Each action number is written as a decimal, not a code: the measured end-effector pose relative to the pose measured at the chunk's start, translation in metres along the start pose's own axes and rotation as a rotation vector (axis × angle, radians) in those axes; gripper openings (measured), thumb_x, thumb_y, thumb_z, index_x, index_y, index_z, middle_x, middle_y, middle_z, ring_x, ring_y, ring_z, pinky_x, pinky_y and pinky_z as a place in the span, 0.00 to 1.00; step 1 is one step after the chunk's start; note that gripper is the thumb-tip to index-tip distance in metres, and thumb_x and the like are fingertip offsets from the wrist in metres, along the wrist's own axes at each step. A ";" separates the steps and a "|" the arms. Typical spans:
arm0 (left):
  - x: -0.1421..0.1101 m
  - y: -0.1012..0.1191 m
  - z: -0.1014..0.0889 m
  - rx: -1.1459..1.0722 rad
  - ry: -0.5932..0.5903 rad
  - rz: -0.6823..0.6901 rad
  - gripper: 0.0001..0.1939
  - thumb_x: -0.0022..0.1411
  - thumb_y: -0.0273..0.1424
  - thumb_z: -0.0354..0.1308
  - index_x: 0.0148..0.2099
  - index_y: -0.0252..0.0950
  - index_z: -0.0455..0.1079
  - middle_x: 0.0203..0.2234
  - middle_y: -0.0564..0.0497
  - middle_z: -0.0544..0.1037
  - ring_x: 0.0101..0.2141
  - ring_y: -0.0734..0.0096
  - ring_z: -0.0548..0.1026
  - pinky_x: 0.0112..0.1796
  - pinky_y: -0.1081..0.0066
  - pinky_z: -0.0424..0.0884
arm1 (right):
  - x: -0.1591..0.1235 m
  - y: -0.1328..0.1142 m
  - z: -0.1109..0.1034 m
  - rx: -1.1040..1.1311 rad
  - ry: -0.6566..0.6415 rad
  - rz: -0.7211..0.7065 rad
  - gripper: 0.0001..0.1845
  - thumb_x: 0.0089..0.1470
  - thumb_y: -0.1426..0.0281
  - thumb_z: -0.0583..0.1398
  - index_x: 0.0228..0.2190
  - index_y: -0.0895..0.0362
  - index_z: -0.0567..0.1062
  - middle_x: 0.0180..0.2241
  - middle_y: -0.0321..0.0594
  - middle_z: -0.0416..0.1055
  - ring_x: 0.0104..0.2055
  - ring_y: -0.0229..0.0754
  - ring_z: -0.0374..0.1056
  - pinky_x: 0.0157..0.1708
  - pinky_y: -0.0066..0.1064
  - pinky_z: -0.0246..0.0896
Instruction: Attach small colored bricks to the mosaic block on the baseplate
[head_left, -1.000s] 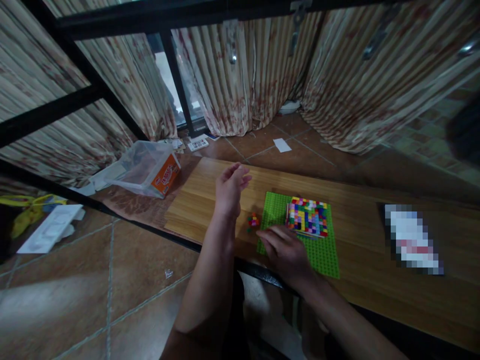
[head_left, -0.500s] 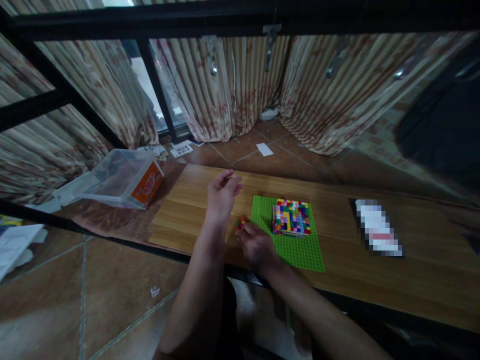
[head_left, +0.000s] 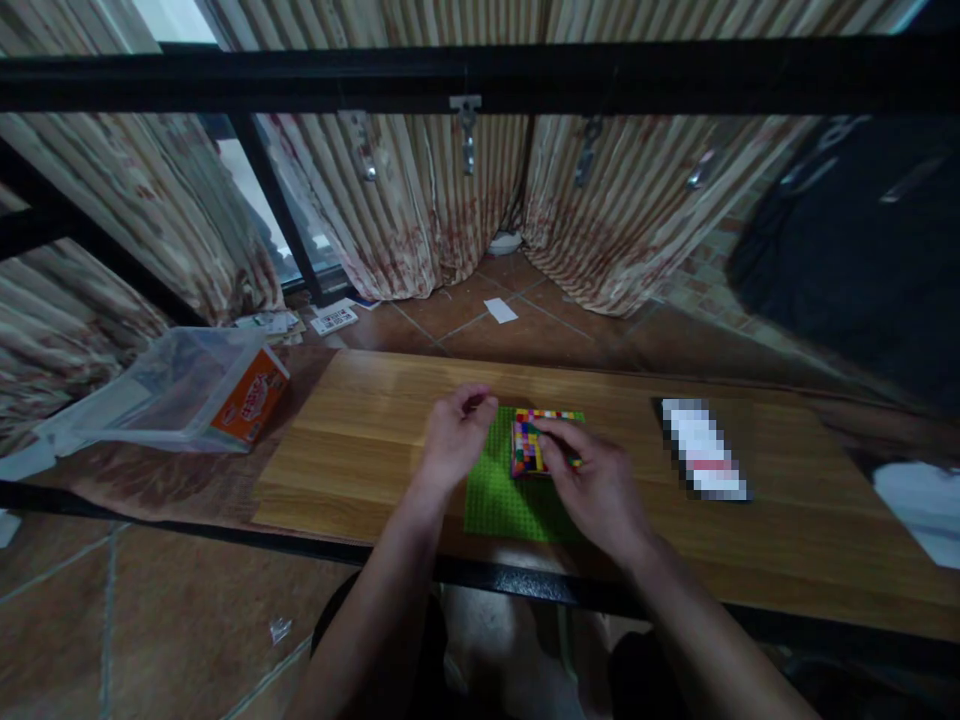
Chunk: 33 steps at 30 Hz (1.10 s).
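Note:
On the wooden table lies a green studded baseplate. A low block built of many-coloured building bricks stands on it, partly covered by my right hand. The thumb and forefinger of that hand are pinched at the block's top left, around what looks like a small brick. At the baseplate's left edge hovers my left hand, its fingers curled towards the thumb. Whatever it may hold is too small to make out.
A clear plastic box with an orange label lies tipped at the left. To the right is a blurred-out flat object, with white paper at the far right. A black metal bar crosses above the table.
My right hand has moved from the small loose bricks left of the baseplate onto the brick block. My left hand has come lower and nearer the baseplate. The view has shifted.

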<state>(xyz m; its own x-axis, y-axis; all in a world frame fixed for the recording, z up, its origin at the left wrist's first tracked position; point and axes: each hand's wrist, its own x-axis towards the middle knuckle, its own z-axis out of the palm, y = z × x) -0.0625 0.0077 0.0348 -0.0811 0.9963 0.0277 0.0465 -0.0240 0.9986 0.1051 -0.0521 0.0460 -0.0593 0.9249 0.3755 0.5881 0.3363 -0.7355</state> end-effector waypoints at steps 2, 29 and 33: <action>-0.004 -0.001 0.009 0.058 -0.035 0.024 0.08 0.58 0.31 0.62 0.41 0.37 0.77 0.34 0.49 0.81 0.35 0.66 0.78 0.41 0.66 0.73 | 0.003 0.010 -0.008 -0.014 0.035 0.021 0.12 0.62 0.67 0.56 0.42 0.53 0.78 0.41 0.42 0.80 0.41 0.45 0.77 0.44 0.37 0.71; -0.029 0.001 0.038 0.190 -0.101 0.197 0.09 0.62 0.29 0.58 0.43 0.39 0.78 0.39 0.48 0.82 0.40 0.64 0.79 0.47 0.65 0.73 | 0.011 0.044 -0.024 0.216 0.197 0.235 0.12 0.58 0.61 0.61 0.40 0.53 0.80 0.38 0.41 0.81 0.41 0.46 0.76 0.43 0.40 0.70; -0.025 -0.004 0.036 0.315 -0.072 0.183 0.09 0.61 0.27 0.58 0.42 0.38 0.78 0.40 0.46 0.81 0.43 0.61 0.78 0.49 0.62 0.72 | 0.014 0.053 -0.031 0.119 0.259 0.262 0.12 0.57 0.62 0.61 0.38 0.54 0.80 0.39 0.42 0.80 0.42 0.48 0.75 0.44 0.42 0.69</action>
<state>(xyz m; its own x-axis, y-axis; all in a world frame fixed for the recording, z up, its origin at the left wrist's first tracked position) -0.0252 -0.0143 0.0285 0.0263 0.9814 0.1904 0.3586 -0.1870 0.9146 0.1608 -0.0267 0.0298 0.2950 0.9119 0.2853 0.4579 0.1271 -0.8799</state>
